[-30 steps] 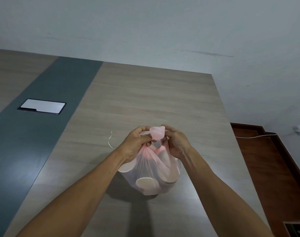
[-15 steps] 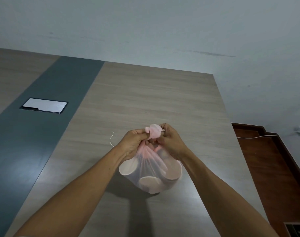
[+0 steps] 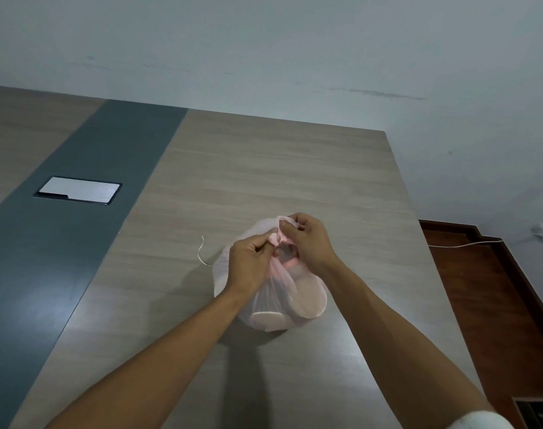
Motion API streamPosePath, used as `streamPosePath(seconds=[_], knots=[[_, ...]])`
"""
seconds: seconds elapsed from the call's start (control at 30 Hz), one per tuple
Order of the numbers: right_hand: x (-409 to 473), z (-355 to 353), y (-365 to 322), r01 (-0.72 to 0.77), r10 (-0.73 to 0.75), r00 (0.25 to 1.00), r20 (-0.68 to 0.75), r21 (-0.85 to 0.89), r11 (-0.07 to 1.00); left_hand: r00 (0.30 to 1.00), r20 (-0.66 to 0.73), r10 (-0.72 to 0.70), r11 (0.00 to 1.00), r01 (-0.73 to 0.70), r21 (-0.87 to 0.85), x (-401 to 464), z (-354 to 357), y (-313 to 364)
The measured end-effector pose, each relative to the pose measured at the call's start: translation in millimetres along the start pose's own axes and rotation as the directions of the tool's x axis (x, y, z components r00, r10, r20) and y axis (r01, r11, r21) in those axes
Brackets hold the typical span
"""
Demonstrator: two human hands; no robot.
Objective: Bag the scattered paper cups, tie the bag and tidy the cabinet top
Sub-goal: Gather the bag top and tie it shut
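Observation:
A thin pink-white plastic bag point(image 3: 295, 301) stands on the wooden cabinet top point(image 3: 264, 174), and the round shapes of paper cups point(image 3: 307, 300) show through its skin. My left hand point(image 3: 253, 258) pinches the gathered neck of the bag from the left. My right hand point(image 3: 305, 239) pinches the twisted top from the right, its fingers curled around the plastic. The two hands meet above the bag, and the knot area is mostly hidden between the fingers.
A short pale string point(image 3: 202, 252) lies on the top just left of the bag. A flat silver hatch point(image 3: 78, 190) sits in the grey strip at left. The cabinet's right edge drops to a brown floor point(image 3: 493, 305) with a white cable point(image 3: 462, 244).
The bag and both hands have shifted slightly right and away from me. My fingers have reworked the twisted top, which sticks up less than before.

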State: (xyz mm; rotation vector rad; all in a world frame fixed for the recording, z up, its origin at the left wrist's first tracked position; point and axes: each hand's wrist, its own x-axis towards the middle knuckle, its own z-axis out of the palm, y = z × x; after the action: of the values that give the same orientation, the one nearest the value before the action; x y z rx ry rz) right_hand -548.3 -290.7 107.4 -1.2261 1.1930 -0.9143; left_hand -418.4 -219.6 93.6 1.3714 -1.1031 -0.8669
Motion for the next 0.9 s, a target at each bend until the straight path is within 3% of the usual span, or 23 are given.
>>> streamPosePath(seconds=[0.07,0.17,0.23,0.3,0.37,0.43,0.5,0.57,0.63,0.73,0.8,0.83,0.9], knots=[[7,0,-3,-0.064,0.064,0.998,-0.018,-0.025,0.998,0.98,0.075,0.184,0.957,-0.196,0.213,2,-4,-4],[13,0,-7,-0.079,0.075,0.996,-0.044,-0.098,0.992,0.89,0.291,0.351,0.755,-0.453,0.474,10,-12,2],[15,-3,-9,-0.026,0.026,1.0,-0.001,-0.171,0.985,0.897,0.312,0.312,0.64,-0.441,0.629,15,-14,12],[14,-8,-10,0.085,-0.06,0.991,0.123,-0.214,0.973,0.961,0.248,0.119,0.568,-0.271,0.777,22,-16,17],[14,-13,-6,0.228,-0.124,0.95,0.288,-0.363,0.903,0.964,0.201,-0.174,0.683,-0.029,0.73,33,-21,18],[16,-14,-2,0.349,-0.155,0.914,0.375,-0.529,0.773,0.902,0.243,-0.357,0.827,0.185,0.531,40,-27,22],[16,-10,4,0.46,-0.265,0.885,0.384,-0.622,0.634,0.861,0.278,-0.425,0.889,0.34,0.306,42,-30,27],[11,-7,8,0.57,-0.438,0.809,0.393,-0.705,0.421,0.835,0.332,-0.44,0.898,0.411,0.155,40,-32,31],[6,-9,12,0.647,-0.566,0.685,0.458,-0.741,0.183,0.831,0.321,-0.455,0.889,0.445,0.107,42,-36,31],[5,-9,17,0.705,-0.608,0.545,0.577,-0.708,-0.039,0.808,0.302,-0.505,0.858,0.508,0.077,46,-39,27],[6,-7,19,0.72,-0.605,0.518,0.605,-0.69,-0.073,0.801,0.292,-0.523,0.85,0.515,0.108,47,-37,25],[6,-6,18,0.714,-0.606,0.549,0.576,-0.7,-0.019,0.811,0.273,-0.518,0.854,0.508,0.113,47,-37,25],[2,-6,18,0.634,-0.581,0.698,0.419,-0.739,0.228,0.844,0.187,-0.502,0.864,0.497,0.078,49,-35,23]])
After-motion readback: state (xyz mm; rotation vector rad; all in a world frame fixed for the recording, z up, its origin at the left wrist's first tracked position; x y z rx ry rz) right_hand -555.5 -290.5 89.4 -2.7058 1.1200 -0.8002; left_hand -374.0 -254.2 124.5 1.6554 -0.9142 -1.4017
